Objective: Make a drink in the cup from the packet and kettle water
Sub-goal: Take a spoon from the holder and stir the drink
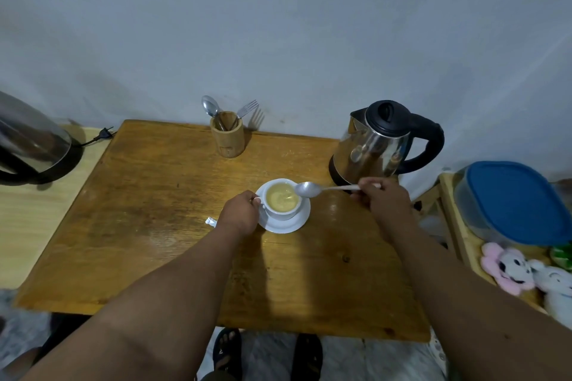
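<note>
With the cup [283, 199] filled, left hand [240, 213] fingers pinch its handle, right hand [382, 198] fingers grip the spoon [312, 189]; likely only stirring remains.

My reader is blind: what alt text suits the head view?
A left hand holds the handle of a white cup of pale yellow drink on a saucer, while the right hand holds a spoon over it, a steel kettle behind.
</note>
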